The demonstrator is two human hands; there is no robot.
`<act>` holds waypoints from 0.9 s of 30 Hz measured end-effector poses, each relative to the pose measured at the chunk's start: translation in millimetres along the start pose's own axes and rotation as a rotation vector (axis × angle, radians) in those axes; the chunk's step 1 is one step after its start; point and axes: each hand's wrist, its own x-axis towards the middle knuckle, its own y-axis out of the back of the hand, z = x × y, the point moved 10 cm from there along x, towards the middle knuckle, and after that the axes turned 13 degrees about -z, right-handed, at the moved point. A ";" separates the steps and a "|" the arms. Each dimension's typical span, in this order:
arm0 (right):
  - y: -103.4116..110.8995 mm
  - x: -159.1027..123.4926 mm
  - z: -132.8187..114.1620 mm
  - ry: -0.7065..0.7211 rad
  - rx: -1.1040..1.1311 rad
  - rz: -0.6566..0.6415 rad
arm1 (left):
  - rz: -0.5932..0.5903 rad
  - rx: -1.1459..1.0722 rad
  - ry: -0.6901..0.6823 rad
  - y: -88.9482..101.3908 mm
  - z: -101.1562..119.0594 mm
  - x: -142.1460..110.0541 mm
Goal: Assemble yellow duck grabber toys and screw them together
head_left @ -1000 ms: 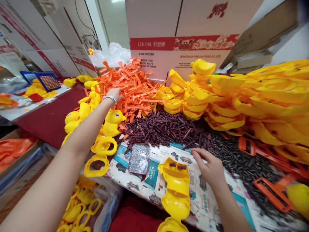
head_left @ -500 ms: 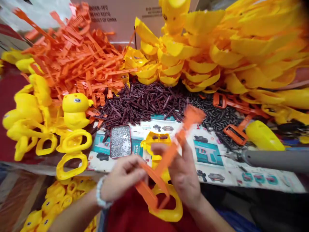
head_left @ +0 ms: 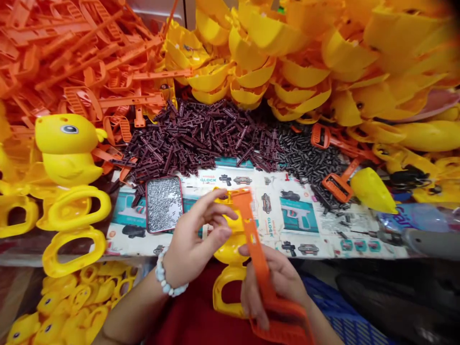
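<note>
Just slotted orange plastic [head_left: 251, 230] — between left hand [head_left: 196, 244] and right hand [head_left: 269, 287]

left hand [head_left: 199, 244] — raised, fingers [head_left: 219, 211] curled inward | right hand [head_left: 269, 287] — lower, closed around a grip | left forearm [head_left: 132, 306], right forearm [head_left: 318, 321]: angled inward from bottom edge

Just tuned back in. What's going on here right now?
A person holds a long orange plastic part in both hands: the left hand near its upper end, the right hand lower down. Under them sits a yellow plastic toy part. Beyond lie heaps of orange parts, yellow shells and dark maroon pieces.
</note>
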 end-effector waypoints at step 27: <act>16.4 -22.8 -42.4 -0.320 -1.438 0.425 | -0.078 0.804 -0.106 -20.1 -15.3 24.0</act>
